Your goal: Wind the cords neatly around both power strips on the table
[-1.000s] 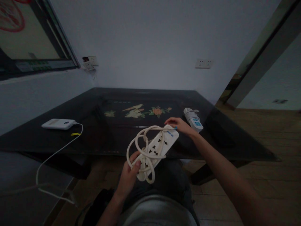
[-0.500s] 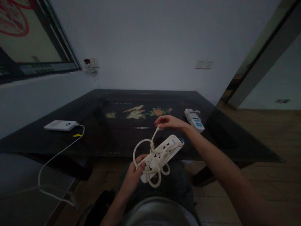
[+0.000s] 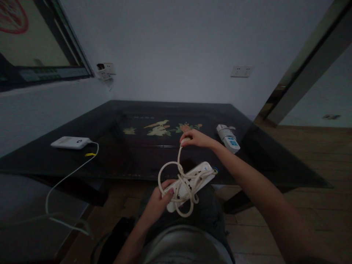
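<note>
The white power strip point(image 3: 198, 172) was held aslant at the near edge of the surface point(image 3: 132, 156), socket face upward, right end farther away. Its off-white cord point(image 3: 179, 155) looped loosely over it, one stretch rising to a partly hidden end.

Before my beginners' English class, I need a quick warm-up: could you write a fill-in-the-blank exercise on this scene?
1. The left hand grips the large strip, while its cord's end is in the ____ hand.
2. The small strip has socket faces coloured ____.
3. The patch beside the white device is ____.
4. The table bears a picture of flowers and a ____.

Missing words: right; blue; yellow; bird.
</note>
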The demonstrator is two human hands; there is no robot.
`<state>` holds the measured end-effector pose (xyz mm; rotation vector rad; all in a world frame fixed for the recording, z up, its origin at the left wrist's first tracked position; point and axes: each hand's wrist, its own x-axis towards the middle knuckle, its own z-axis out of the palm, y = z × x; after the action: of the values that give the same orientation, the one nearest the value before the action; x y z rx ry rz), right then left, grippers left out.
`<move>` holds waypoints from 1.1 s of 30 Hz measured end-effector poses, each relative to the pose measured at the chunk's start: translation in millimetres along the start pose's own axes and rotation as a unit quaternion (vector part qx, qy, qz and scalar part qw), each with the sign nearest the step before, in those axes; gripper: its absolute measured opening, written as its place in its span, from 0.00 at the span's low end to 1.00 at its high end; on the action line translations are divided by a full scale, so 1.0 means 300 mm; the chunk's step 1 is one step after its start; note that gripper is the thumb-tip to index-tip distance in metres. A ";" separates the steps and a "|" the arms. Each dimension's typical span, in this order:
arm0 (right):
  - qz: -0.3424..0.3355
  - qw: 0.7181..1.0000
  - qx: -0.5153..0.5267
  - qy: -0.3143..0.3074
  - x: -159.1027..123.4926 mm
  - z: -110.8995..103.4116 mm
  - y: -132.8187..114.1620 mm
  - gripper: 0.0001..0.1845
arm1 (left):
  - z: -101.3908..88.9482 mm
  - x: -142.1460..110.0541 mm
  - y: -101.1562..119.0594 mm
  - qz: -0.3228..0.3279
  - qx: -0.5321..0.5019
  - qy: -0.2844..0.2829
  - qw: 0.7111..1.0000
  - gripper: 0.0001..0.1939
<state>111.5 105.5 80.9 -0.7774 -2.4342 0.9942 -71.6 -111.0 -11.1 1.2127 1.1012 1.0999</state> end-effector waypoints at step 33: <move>-0.071 0.984 0.119 -0.113 -0.200 0.029 -0.223 0.31 | 0.000 0.037 -0.052 -0.041 -0.225 0.200 0.953 0.25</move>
<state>129.9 24.1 114.9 -0.4233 -2.4507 1.3479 -69.5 -100.6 -27.1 0.5917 1.1049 1.4750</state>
